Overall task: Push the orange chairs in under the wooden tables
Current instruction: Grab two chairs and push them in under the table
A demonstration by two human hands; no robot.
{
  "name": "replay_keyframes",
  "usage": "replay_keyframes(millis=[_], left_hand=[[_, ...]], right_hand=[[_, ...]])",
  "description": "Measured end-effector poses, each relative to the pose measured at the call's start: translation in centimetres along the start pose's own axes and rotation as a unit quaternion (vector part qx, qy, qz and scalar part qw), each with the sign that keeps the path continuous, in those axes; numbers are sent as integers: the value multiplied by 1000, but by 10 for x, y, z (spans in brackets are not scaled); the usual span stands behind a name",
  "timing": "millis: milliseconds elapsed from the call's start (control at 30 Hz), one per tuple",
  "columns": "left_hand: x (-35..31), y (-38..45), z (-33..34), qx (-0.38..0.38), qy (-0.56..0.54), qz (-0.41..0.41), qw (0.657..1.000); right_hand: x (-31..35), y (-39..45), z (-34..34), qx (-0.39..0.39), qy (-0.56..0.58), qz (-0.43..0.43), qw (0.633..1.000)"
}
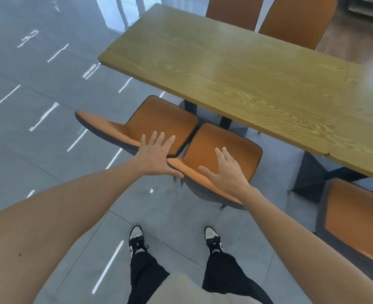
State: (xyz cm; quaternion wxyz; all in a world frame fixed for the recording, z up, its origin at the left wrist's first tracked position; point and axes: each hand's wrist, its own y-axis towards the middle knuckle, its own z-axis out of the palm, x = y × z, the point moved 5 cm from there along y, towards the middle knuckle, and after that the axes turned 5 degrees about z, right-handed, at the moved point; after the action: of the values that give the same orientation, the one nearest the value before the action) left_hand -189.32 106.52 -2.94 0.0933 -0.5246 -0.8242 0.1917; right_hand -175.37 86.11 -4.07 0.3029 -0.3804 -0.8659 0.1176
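Note:
Two orange chairs stand side by side at the near edge of a long wooden table, their seats outside the tabletop. My left hand lies flat, fingers spread, on the backrest top of the left orange chair. My right hand rests flat, fingers apart, over the backrest of the right orange chair. Neither hand wraps around anything.
Another orange chair stands at the right near a second wooden table that abuts the first. Two orange chair backs show beyond the table. Black table legs stand underneath. Grey tiled floor spreads to the left; my feet are behind the chairs.

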Motion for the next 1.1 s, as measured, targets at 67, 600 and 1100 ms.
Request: replay_keyframes(millis=[67, 600, 1100], left_hand=[[34, 5, 11, 39, 14, 16, 999], [170, 40, 37, 50, 72, 160, 983], [178, 49, 49, -53, 64, 164, 983]], right_hand=[[15, -1, 26, 31, 15, 25, 999], [106, 38, 92, -81, -156, 148, 973], [143, 48, 107, -183, -133, 75, 971]])
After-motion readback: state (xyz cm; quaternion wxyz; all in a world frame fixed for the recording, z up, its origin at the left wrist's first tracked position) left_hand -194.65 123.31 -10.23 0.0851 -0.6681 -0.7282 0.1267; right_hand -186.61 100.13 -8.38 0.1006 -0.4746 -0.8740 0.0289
